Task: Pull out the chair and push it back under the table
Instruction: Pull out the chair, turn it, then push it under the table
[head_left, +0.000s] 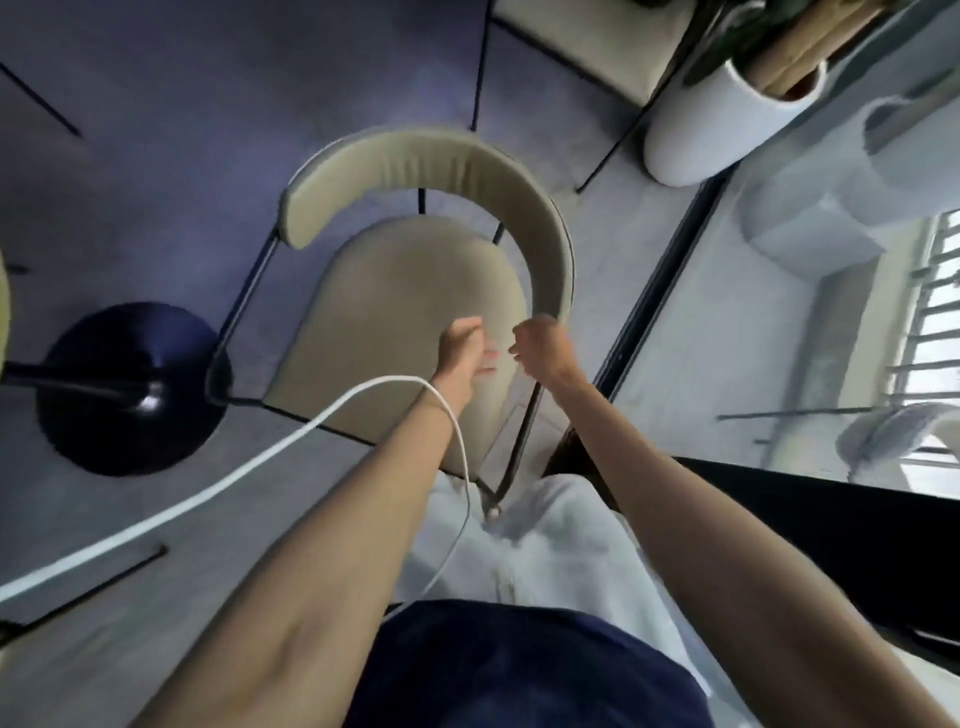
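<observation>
We see one beige chair (415, 291); our left hand (462, 348) hovers loosely curled, right hand (543, 348) fisted beside its backrest end. One white cable (208, 488) crosses our left arm; one white planter (722, 124) stands nearby.

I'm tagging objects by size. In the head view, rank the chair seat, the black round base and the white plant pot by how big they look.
1. Chair seat
2. Black round base
3. White plant pot, partly cut off, so close to the base; unsure.

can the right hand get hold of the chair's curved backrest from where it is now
Probably yes. The right hand sits right at the near end of the beige backrest, seemingly already touching it, with nothing between them. The white cable loops around the left forearm only, so it should not hinder that grip.
</observation>
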